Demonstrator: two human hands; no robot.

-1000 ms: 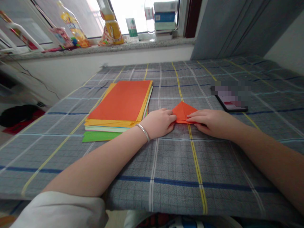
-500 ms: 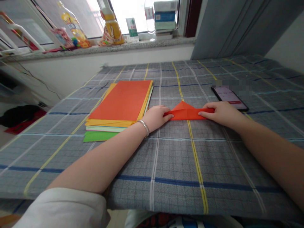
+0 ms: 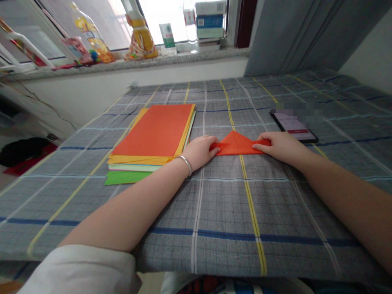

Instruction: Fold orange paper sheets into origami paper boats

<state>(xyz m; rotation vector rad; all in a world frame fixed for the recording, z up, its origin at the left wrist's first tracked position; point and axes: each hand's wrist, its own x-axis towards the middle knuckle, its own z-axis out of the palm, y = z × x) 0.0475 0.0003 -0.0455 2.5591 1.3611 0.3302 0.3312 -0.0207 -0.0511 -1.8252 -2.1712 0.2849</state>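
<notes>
A folded sheet of orange-red paper (image 3: 235,146) lies on the checked tablecloth in front of me, with a pointed peak at its far side and a straight near edge. My left hand (image 3: 202,152) pinches its left end between thumb and fingers; a silver bangle circles that wrist. At the right end, my right hand (image 3: 274,145) is closed on the paper with the thumb on top. The fingertips under and behind the paper are partly hidden.
A stack of coloured paper (image 3: 154,128), orange on top, lies left of my left hand. A phone (image 3: 294,126) rests beyond my right hand. Bottles (image 3: 141,36), a tube (image 3: 167,37) and boxes (image 3: 210,24) stand on the windowsill (image 3: 183,57).
The near band of the folded paper now looks flatter, and the peak's outline runs lower towards it. Both hands keep their hold at the ends. The whole view has shifted slightly.
</notes>
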